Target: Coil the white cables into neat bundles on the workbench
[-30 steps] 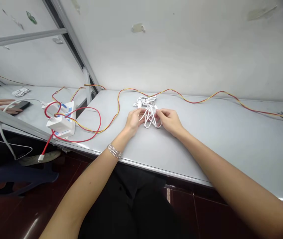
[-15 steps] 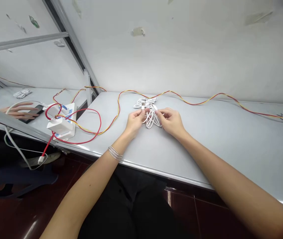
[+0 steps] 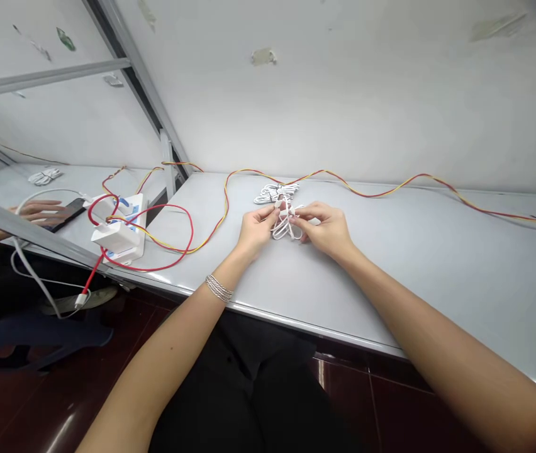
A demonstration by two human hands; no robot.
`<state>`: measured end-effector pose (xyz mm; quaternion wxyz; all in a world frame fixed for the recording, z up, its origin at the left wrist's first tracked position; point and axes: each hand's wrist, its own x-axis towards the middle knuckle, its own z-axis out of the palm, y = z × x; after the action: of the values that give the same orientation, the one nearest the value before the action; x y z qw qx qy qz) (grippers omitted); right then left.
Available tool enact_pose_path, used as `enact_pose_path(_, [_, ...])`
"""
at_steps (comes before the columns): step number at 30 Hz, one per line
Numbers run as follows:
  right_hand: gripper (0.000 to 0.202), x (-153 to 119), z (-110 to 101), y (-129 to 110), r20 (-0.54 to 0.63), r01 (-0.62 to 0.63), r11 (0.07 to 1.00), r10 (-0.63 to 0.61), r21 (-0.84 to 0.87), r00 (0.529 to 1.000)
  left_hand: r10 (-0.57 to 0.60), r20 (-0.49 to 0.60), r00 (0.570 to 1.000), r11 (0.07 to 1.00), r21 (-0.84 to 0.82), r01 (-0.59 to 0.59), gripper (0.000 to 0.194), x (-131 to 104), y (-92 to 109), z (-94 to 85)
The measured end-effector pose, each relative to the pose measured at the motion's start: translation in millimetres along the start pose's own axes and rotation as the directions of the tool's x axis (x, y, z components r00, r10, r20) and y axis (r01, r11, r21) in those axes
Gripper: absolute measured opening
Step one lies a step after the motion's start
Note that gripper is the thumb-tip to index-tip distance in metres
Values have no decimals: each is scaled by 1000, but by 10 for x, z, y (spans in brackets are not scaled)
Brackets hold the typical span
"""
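A looped white charging cable point(image 3: 287, 228) is between my two hands, just over the grey tabletop. My left hand point(image 3: 256, 231) pinches it from the left, thumb and forefinger closed near its upper part. From the other side my right hand point(image 3: 322, 226) grips the same cable with its fingertips. Fingers partly cover the cable's ends, so the connectors are hard to make out. Right behind them lies a bundle of white cable point(image 3: 275, 193) bound with a dark tie.
A white power strip point(image 3: 129, 251) with plugged-in white chargers point(image 3: 116, 237) and a red cable point(image 3: 191, 229) stands to the left. A twisted red-yellow wire point(image 3: 367, 197) runs along the wall. Beyond the metal frame point(image 3: 143, 94), another person's hand point(image 3: 41, 211) rests by a phone point(image 3: 67, 214).
My fingertips have shifted on the cable and its loops have drawn into a tighter shape. At the left, the other person's hand has moved slightly back from the phone.
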<state>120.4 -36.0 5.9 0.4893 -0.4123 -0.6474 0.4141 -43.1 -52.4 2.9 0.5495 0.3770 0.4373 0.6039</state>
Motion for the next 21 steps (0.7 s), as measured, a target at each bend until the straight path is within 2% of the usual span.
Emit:
enact_pose_path(9, [26,-14,2,4,22,111,992,-110,-67,994,39,-28,999,999,-5,-40,26,-10,13,9])
enact_pose_path(12, [30,-8,4,18,32,96,994,-95,-45,995,35,-34,999,999,-8,-35,26,-5,18,7])
enact_pose_path(21, [31,58,-4,126,-38,-5,999,3,-51,999,7,-1,1000,1000,3,-7,35,20,4,-32])
